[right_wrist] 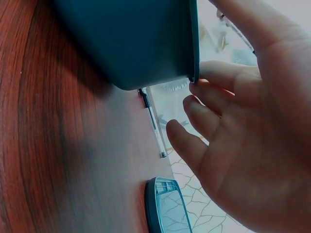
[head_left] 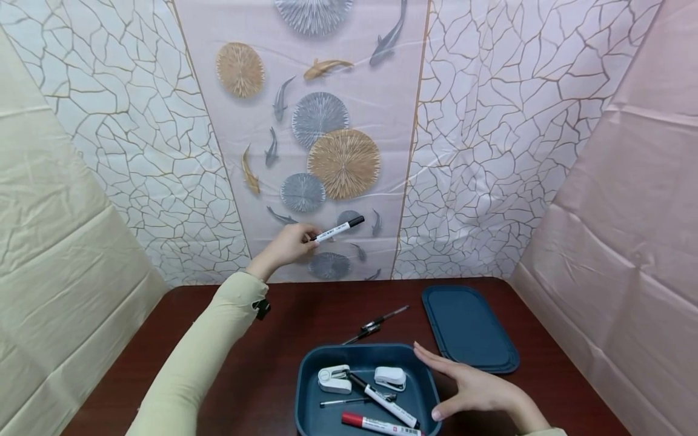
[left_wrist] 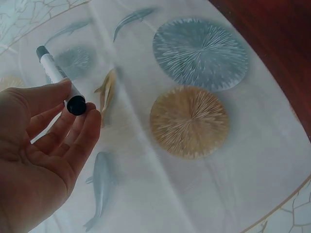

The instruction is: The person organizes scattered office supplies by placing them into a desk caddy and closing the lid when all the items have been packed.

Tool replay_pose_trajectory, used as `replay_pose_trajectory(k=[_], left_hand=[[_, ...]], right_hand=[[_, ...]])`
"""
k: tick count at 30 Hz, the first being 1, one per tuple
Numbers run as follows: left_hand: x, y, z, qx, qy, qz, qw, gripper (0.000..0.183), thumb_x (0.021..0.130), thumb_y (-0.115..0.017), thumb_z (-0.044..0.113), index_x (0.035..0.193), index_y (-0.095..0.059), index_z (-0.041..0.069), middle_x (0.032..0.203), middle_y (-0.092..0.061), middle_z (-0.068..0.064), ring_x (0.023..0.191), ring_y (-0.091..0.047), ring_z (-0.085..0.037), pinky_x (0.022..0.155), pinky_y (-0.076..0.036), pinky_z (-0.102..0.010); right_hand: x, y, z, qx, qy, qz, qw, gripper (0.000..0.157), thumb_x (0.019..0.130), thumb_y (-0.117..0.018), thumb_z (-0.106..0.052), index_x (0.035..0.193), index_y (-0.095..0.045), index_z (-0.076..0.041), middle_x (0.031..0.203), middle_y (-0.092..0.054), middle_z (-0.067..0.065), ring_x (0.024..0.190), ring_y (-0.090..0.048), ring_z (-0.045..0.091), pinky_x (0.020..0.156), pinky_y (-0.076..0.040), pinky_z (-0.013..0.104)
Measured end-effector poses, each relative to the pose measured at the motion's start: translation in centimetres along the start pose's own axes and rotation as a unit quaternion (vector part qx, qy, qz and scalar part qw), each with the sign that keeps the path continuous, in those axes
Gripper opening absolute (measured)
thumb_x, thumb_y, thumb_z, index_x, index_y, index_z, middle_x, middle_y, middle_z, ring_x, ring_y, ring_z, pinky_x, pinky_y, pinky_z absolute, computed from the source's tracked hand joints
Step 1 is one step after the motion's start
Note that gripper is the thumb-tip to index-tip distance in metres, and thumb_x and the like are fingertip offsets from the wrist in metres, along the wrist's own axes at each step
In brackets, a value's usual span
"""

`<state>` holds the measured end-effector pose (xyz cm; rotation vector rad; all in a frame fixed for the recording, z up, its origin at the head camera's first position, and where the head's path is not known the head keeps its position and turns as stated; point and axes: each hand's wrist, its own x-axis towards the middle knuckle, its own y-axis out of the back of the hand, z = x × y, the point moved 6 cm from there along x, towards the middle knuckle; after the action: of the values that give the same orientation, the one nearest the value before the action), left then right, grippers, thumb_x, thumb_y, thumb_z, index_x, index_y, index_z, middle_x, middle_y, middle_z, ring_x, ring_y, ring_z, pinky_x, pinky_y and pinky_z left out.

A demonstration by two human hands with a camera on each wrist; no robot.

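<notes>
My left hand (head_left: 294, 245) pinches a white marker with a black cap (head_left: 339, 230), raised in front of the patterned backdrop, thumb and fingertips at one end of it. In the left wrist view the marker (left_wrist: 57, 73) points away, its black end nearest the camera. My right hand (head_left: 480, 387) rests with fingers spread against the right rim of the dark blue box (head_left: 303, 387). Inside the box lie a red-capped marker (head_left: 376, 424), a black-and-white marker (head_left: 389, 407), a pen (head_left: 343, 401) and two white staplers, one on the left (head_left: 334, 380) and one on the right (head_left: 390, 378).
Behind the box, two black-and-clear pens, a farther one (head_left: 389, 314) and a nearer one (head_left: 358, 335), lie on the dark red table (head_left: 283, 327). A blue lid (head_left: 469, 327) lies at the back right. Cloth walls (head_left: 611, 242) enclose the table's back and sides.
</notes>
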<state>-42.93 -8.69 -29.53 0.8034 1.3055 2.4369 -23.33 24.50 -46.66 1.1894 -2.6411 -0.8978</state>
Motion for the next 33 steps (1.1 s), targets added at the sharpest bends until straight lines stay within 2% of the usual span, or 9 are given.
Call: replay_pose_trajectory(k=[9, 20, 29, 33], left_hand=[[-0.3, 0.9, 0.4, -0.003, 0.015, -0.005, 0.9999, 0.021, 0.096, -0.068, 0.006, 0.115, -0.071, -0.001, 0.1, -0.072, -0.013, 0.09, -0.067, -0.025, 0.082, -0.054, -0.04], [-0.6, 2.1, 2.1, -0.007, -0.023, 0.019, 0.9995, 0.018, 0.095, -0.069, 0.008, 0.112, -0.073, 0.003, 0.096, -0.072, -0.009, 0.087, -0.067, -0.023, 0.08, -0.054, -0.041], [-1.6, 2.7, 4.5, -0.01, -0.055, 0.029, 0.998, 0.021, 0.094, -0.07, 0.006, 0.114, -0.072, 0.003, 0.103, -0.07, -0.011, 0.092, -0.068, -0.026, 0.084, -0.055, -0.041], [-2.0, 2.9, 5.6, -0.014, -0.079, 0.031, 0.9963, 0.02, 0.094, -0.07, 0.006, 0.114, -0.073, 0.003, 0.103, -0.07, -0.01, 0.091, -0.067, -0.023, 0.083, -0.055, -0.039]], right_hand=[[0.0, -0.1, 0.1, -0.008, -0.005, 0.0, 1.0, 0.09, 0.094, -0.073, -0.024, 0.163, -0.016, -0.02, 0.168, -0.007, 0.013, 0.15, -0.016, 0.021, 0.11, -0.026, 0.064], [-0.1, 0.0, 0.1, -0.011, -0.003, 0.003, 1.0, 0.09, 0.093, -0.073, -0.023, 0.163, -0.017, -0.02, 0.168, -0.007, 0.014, 0.15, -0.017, 0.022, 0.108, -0.026, 0.067], [-0.1, 0.0, 0.0, -0.017, -0.008, 0.003, 1.0, 0.09, 0.093, -0.074, -0.025, 0.163, -0.017, -0.02, 0.168, -0.008, 0.013, 0.15, -0.017, 0.026, 0.109, -0.026, 0.064], [-0.2, 0.1, -0.1, -0.015, -0.006, 0.004, 1.0, 0.09, 0.093, -0.074, -0.024, 0.163, -0.017, -0.02, 0.168, -0.008, 0.013, 0.15, -0.017, 0.022, 0.109, -0.027, 0.063]])
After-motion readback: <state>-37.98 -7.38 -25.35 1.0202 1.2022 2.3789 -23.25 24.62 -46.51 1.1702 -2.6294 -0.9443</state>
